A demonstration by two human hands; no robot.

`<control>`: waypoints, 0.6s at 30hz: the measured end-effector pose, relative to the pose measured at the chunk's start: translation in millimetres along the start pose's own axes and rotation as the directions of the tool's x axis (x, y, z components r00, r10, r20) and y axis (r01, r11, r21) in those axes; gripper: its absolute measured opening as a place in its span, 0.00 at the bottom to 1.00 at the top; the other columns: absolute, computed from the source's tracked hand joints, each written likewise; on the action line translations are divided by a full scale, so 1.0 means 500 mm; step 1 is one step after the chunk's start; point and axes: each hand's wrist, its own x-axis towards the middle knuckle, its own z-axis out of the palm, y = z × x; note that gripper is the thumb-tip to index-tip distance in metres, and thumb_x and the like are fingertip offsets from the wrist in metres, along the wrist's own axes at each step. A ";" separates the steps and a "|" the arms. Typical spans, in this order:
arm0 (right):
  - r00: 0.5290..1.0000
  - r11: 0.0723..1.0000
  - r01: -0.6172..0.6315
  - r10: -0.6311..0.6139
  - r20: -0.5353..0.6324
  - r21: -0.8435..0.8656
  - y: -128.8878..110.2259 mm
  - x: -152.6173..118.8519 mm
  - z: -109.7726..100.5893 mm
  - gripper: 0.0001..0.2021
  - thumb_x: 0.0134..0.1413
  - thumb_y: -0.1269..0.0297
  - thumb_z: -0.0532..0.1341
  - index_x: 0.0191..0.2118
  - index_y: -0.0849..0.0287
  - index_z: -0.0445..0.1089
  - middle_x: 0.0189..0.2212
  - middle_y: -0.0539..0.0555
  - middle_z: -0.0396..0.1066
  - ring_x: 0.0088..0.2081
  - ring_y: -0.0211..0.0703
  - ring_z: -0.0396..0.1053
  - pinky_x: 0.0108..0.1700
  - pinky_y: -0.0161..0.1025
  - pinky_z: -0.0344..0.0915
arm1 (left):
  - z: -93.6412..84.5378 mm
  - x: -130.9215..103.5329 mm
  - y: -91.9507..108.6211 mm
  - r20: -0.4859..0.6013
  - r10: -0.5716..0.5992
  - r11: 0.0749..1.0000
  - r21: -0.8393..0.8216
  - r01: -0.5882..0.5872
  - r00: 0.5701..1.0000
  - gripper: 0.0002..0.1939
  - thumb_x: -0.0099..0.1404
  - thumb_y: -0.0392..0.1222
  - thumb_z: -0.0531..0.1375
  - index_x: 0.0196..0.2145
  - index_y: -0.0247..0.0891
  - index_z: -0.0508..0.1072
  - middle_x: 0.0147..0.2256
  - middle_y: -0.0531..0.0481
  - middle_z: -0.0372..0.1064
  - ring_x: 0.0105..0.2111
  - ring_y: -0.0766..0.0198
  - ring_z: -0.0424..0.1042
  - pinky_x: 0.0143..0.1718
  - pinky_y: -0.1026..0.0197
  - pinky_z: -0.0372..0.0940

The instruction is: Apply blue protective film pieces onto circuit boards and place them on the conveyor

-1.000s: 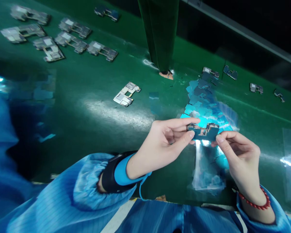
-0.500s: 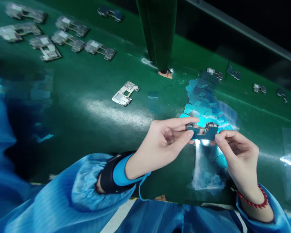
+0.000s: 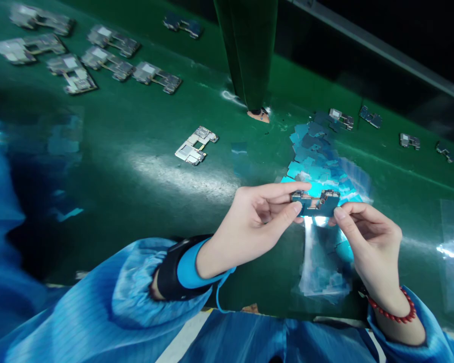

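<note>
A circuit board (image 3: pixel 329 205), right of frame centre, is pinched at its left end by the left hand (image 3: pixel 255 222) and at its lower right corner by the right hand (image 3: pixel 374 237), presumably to steady it with its flat face exposed, over scattered blue film pieces (image 3: pixel 310 166).

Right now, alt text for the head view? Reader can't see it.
The left hand and right hand pinch a dark blue circuit board between them, over scattered blue film pieces on a green surface. A paler board lies to the left; more boards lie at upper left and right.
</note>
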 end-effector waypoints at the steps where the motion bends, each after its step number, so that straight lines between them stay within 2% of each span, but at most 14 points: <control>1: 1.000 1.000 -0.003 0.003 -0.002 0.001 0.000 0.000 0.000 0.04 0.52 0.69 0.66 0.28 0.58 0.73 0.22 0.48 0.72 0.24 0.35 0.70 0.30 0.30 0.70 | 0.000 0.000 0.000 0.000 -0.009 1.000 -0.001 0.009 1.000 0.15 0.59 0.33 0.62 0.45 0.33 0.77 0.32 0.50 0.80 0.28 0.62 0.79 0.33 0.65 0.77; 7: 1.000 1.000 -0.022 0.022 -0.012 -0.005 0.003 -0.001 0.002 0.03 0.52 0.68 0.66 0.29 0.59 0.73 0.23 0.49 0.72 0.25 0.37 0.71 0.30 0.34 0.70 | 0.001 0.000 -0.003 0.017 -0.044 0.998 -0.035 0.044 0.999 0.15 0.60 0.34 0.62 0.46 0.34 0.77 0.32 0.51 0.80 0.30 0.61 0.80 0.37 0.62 0.77; 18: 1.000 1.000 -0.021 0.021 -0.023 0.010 0.008 -0.004 0.001 0.03 0.52 0.69 0.66 0.29 0.58 0.74 0.24 0.49 0.72 0.26 0.35 0.70 0.31 0.30 0.69 | 0.001 0.001 -0.005 0.032 -0.032 0.999 -0.034 0.033 0.999 0.16 0.60 0.34 0.62 0.47 0.31 0.76 0.32 0.49 0.80 0.31 0.61 0.80 0.36 0.63 0.77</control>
